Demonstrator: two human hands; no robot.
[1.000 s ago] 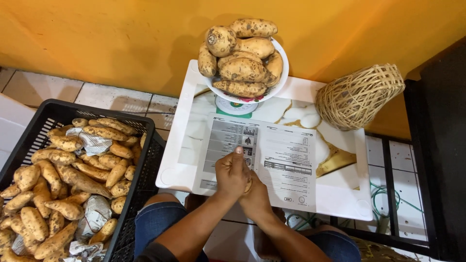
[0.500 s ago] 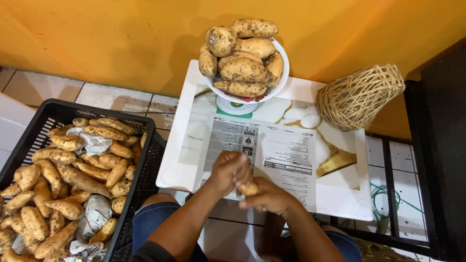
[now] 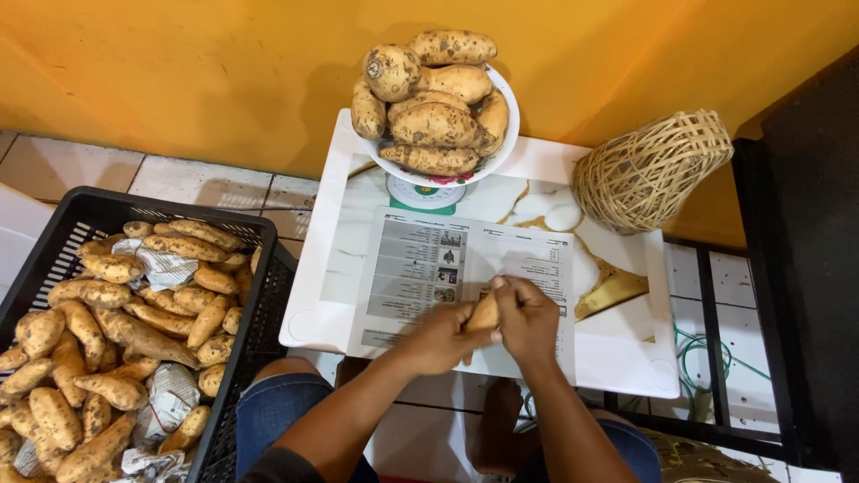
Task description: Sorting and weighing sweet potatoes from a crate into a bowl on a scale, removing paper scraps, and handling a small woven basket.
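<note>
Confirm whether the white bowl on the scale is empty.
No: the white bowl on the scale is heaped with sweet potatoes, stacked well above its rim.

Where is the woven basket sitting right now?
In the head view the woven basket lies tipped on its side at the far right corner of the white table, right of the bowl of sweet potatoes and against the orange wall.
</note>
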